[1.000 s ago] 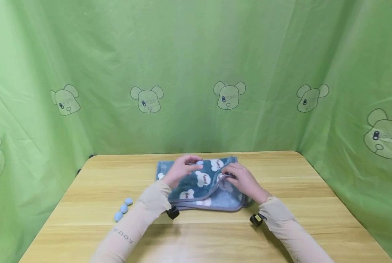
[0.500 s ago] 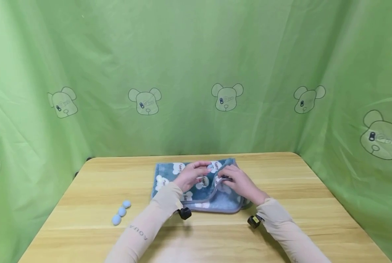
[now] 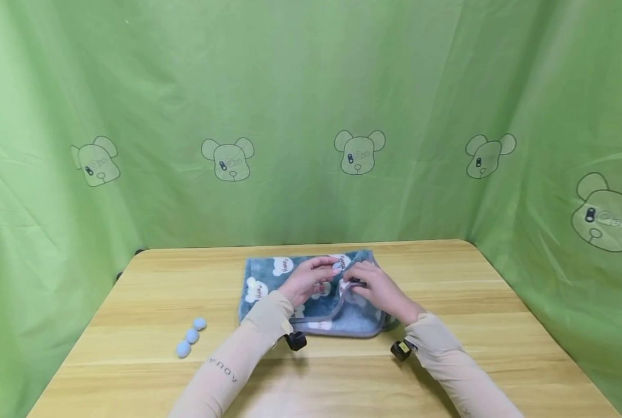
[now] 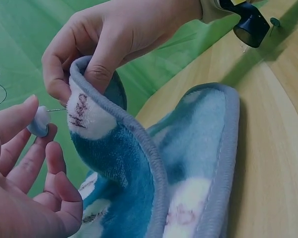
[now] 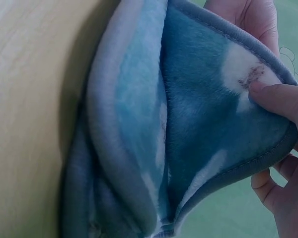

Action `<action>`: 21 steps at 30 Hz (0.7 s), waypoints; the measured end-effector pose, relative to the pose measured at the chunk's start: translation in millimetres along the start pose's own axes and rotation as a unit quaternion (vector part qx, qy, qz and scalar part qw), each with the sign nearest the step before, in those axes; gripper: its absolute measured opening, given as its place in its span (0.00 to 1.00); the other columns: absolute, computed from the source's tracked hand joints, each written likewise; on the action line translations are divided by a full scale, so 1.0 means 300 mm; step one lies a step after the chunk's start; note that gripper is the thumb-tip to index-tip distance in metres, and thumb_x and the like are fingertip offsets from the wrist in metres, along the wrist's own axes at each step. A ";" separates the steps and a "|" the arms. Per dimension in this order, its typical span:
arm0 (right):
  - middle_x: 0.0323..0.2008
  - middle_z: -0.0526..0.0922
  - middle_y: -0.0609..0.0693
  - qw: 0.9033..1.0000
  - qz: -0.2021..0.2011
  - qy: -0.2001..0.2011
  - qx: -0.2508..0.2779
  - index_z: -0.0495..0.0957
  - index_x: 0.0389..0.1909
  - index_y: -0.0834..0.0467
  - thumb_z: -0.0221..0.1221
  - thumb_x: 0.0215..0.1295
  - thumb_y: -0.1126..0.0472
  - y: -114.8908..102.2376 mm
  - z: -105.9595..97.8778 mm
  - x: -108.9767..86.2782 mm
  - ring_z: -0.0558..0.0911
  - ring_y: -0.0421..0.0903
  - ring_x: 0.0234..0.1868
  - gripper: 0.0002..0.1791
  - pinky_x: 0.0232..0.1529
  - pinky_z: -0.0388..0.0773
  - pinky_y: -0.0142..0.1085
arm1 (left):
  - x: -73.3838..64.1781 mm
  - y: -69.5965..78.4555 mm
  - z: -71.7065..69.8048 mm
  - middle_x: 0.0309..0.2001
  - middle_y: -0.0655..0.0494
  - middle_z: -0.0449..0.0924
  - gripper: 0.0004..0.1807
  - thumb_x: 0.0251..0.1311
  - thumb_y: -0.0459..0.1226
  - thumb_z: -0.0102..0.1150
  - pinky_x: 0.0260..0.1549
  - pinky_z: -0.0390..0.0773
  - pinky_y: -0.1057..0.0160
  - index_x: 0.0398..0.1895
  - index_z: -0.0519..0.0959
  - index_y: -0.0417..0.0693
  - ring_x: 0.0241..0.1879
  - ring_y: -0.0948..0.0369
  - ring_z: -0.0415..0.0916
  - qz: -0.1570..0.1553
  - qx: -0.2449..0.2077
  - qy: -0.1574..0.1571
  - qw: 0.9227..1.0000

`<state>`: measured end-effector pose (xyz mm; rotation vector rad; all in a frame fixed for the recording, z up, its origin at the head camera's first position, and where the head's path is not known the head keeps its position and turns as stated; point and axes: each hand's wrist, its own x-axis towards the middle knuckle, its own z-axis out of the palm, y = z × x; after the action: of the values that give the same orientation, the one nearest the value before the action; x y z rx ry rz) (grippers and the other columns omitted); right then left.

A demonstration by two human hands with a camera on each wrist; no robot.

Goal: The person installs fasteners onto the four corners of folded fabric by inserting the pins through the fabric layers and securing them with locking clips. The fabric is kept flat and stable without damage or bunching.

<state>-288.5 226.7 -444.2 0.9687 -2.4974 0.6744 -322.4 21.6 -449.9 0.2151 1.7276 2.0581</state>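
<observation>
My L grip (image 3: 307,280) pinches a blue ball-head pin (image 4: 38,122), shaft pt'd at the raised corner of the teal fleece blanket (image 3: 270,277) on the bench (image 3: 342,377), w/ my R grip (image 3: 380,288) pinching that corner.

A small curtained-off space: green curtain (image 3: 290,69) printed with cartoon animal heads (image 3: 358,154) hangs behind the table (image 3: 107,377) and along both its sides. Home or workplace, I cannot tell.
</observation>
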 end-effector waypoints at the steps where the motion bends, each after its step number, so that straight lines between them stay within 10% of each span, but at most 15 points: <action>1: 0.42 0.85 0.48 1.000 0.001 -0.001 -0.001 0.82 0.40 0.54 0.68 0.52 0.68 -0.001 0.000 0.000 0.79 0.46 0.46 0.14 0.51 0.79 0.45 | 0.001 -0.001 -0.001 0.40 0.64 0.78 0.23 0.60 0.35 0.63 0.35 0.72 0.65 0.60 0.76 0.47 0.38 0.64 0.73 0.000 0.000 0.000 1.000; 21: 0.40 0.84 0.47 1.000 0.027 0.008 0.004 0.82 0.39 0.53 0.69 0.50 0.68 -0.010 0.002 -0.002 0.78 0.44 0.43 0.14 0.47 0.79 0.43 | 0.001 -0.020 0.003 0.41 0.65 0.80 0.22 0.59 0.35 0.64 0.36 0.73 0.65 0.58 0.77 0.49 0.39 0.65 0.74 -0.003 0.011 -0.003 1.000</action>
<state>-285.9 224.8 -444.0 0.8970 -2.5171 0.7075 -320.9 23.3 -455.6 0.2220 1.7462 2.0317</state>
